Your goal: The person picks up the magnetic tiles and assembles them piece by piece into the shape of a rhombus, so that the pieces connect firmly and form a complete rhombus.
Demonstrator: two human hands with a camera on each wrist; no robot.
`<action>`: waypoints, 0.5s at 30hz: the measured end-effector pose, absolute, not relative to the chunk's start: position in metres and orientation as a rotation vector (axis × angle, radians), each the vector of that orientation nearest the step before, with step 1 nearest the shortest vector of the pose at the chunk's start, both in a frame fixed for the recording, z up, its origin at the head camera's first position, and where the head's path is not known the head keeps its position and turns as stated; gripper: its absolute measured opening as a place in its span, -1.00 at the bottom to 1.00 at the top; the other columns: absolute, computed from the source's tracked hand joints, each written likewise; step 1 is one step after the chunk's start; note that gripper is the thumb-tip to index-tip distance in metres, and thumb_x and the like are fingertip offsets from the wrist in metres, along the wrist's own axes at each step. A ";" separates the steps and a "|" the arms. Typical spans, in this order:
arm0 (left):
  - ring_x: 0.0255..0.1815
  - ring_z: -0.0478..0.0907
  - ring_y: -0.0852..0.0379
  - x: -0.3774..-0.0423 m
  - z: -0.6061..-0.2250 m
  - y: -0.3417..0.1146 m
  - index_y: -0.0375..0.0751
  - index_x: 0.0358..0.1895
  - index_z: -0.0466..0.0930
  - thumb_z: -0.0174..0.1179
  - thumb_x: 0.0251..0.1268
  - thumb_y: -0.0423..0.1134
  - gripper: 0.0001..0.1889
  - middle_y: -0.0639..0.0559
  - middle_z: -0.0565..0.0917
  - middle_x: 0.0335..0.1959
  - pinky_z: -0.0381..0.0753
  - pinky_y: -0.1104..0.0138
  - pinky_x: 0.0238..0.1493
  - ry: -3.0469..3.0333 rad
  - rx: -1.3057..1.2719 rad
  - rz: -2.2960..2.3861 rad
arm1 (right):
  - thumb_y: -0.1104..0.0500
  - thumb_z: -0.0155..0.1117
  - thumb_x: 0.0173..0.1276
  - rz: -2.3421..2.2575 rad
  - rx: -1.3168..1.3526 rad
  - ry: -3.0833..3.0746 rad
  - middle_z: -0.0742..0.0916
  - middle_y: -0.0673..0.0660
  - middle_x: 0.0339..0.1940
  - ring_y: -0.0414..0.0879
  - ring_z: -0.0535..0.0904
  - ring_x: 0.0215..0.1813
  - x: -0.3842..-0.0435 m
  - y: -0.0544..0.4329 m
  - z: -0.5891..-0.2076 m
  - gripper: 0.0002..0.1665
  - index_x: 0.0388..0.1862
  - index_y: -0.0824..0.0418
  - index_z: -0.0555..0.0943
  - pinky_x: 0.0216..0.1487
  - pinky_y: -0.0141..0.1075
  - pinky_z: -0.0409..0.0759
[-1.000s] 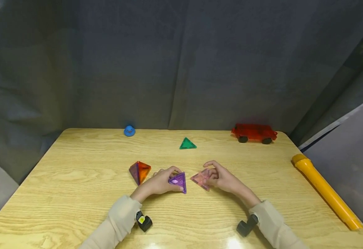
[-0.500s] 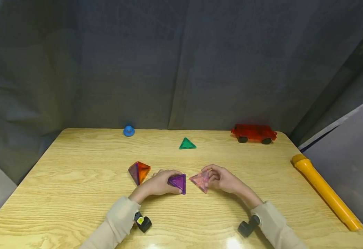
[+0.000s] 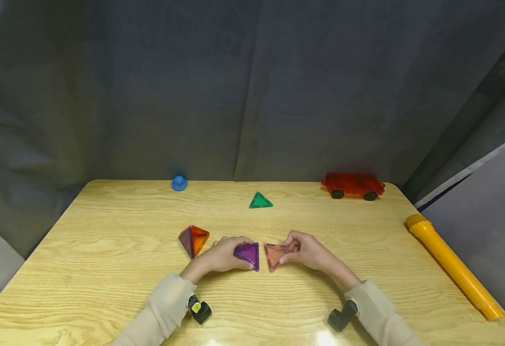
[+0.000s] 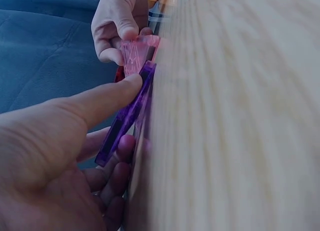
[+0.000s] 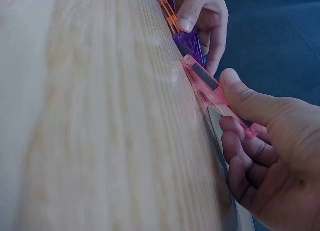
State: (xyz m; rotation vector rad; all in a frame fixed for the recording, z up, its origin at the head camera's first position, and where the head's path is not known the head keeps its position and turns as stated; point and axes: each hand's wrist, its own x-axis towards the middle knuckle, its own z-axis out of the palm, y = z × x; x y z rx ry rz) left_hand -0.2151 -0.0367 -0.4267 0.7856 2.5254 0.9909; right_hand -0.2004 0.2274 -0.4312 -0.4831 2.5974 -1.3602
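My left hand (image 3: 223, 253) pinches a see-through purple triangular magnetic tile (image 3: 248, 255) between thumb and fingers, just above the wooden table. Facing it, my right hand (image 3: 308, 250) pinches a pink triangular magnetic tile (image 3: 272, 255). A narrow gap parts the two tiles in the head view, and a straight edge of each faces the other. Seen from the left wrist, the purple tile (image 4: 120, 127) leans at a slant with the thumb on its upper side. The right wrist view has the pink tile (image 5: 204, 81) tilted too, its low edge close to the tabletop.
Beside my left hand stands a small pyramid (image 3: 198, 238) of orange and purple tiles. Farther back lie a green triangular tile (image 3: 260, 201), a blue toy duck (image 3: 179, 183) and a red wheeled car base (image 3: 352, 184). A yellow tube (image 3: 453, 266) lies along the right edge.
My right hand has turned the pink tile, so a straight edge instead of a corner now faces the purple tile. The purple tile has tipped slightly; my left hand has barely moved.
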 end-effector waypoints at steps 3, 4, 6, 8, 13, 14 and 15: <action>0.02 0.37 -0.01 -0.215 -0.427 -0.035 -0.08 0.27 0.45 0.36 0.12 -0.05 -0.39 -0.07 0.53 0.19 0.20 -0.06 0.09 2.523 0.790 0.985 | 0.17 0.54 -0.02 -1.321 -0.466 2.627 0.62 0.04 -0.49 -0.20 0.46 -0.42 -0.201 0.224 -0.432 -0.61 -0.29 0.30 0.56 -0.42 -0.43 0.45; 0.03 0.37 -0.02 -0.215 -0.427 -0.034 -0.08 0.27 0.45 0.36 0.12 -0.05 -0.39 -0.07 0.54 0.19 0.20 -0.05 0.09 2.521 0.794 0.984 | 0.16 0.54 -0.02 -1.314 -0.460 2.631 0.62 0.03 -0.50 -0.20 0.46 -0.42 -0.201 0.223 -0.432 -0.61 -0.30 0.29 0.56 -0.42 -0.43 0.45; 0.04 0.37 -0.03 -0.214 -0.426 -0.032 -0.10 0.26 0.46 0.37 0.11 -0.05 -0.39 -0.07 0.54 0.18 0.21 -0.03 0.07 2.518 0.806 0.982 | 0.15 0.54 -0.03 -1.298 -0.453 2.639 0.62 0.02 -0.49 -0.22 0.45 -0.43 -0.201 0.222 -0.433 -0.61 -0.30 0.28 0.56 -0.42 -0.43 0.44; 0.06 0.37 -0.05 -0.214 -0.425 -0.030 -0.11 0.25 0.47 0.37 0.11 -0.04 -0.39 -0.07 0.55 0.18 0.22 0.00 0.05 2.520 0.813 0.978 | 0.15 0.55 -0.02 -1.287 -0.456 2.642 0.62 0.01 -0.50 -0.23 0.44 -0.44 -0.201 0.220 -0.433 -0.61 -0.30 0.28 0.56 -0.43 -0.44 0.43; 0.05 0.38 -0.04 -0.214 -0.426 -0.028 -0.11 0.24 0.47 0.36 0.12 -0.04 -0.40 -0.06 0.56 0.16 0.22 0.04 0.03 2.522 0.813 0.978 | 0.15 0.55 -0.02 -1.287 -0.464 2.637 0.58 -0.02 -0.56 -0.25 0.37 -0.50 -0.199 0.218 -0.432 -0.62 -0.34 0.27 0.55 -0.50 -0.45 0.37; 0.04 0.38 -0.03 -0.214 -0.426 -0.028 -0.11 0.24 0.47 0.35 0.12 -0.04 -0.41 -0.06 0.56 0.16 0.21 0.05 0.03 2.521 0.813 0.981 | 0.15 0.54 -0.02 -1.290 -0.463 2.636 0.57 -0.02 -0.57 -0.25 0.35 -0.51 -0.199 0.218 -0.431 -0.63 -0.34 0.27 0.54 -0.51 -0.45 0.36; 0.03 0.38 -0.02 -0.214 -0.426 -0.028 -0.11 0.25 0.47 0.35 0.12 -0.04 -0.41 -0.06 0.56 0.16 0.21 0.06 0.03 2.521 0.815 0.982 | 0.15 0.54 -0.02 -1.292 -0.462 2.634 0.56 -0.02 -0.58 -0.25 0.34 -0.51 -0.199 0.218 -0.431 -0.63 -0.35 0.26 0.54 -0.52 -0.45 0.34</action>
